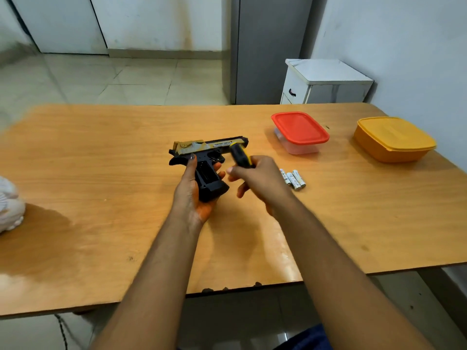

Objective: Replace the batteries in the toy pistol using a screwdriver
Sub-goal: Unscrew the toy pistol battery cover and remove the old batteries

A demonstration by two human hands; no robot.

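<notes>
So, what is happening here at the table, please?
A person works on a toy pistol above the wooden table. The left hand holds its handle; the right hand grips a black-and-yellow screwdriver near it. Batteries lie beside the right hand. Two lidded containers, red and yellow, sit farther right.

You see a red-lid box [300, 132] at one o'clock, a yellow box [394, 138] at two, on your table [101, 173].

Glossy wood-grain table [101, 152]
</notes>
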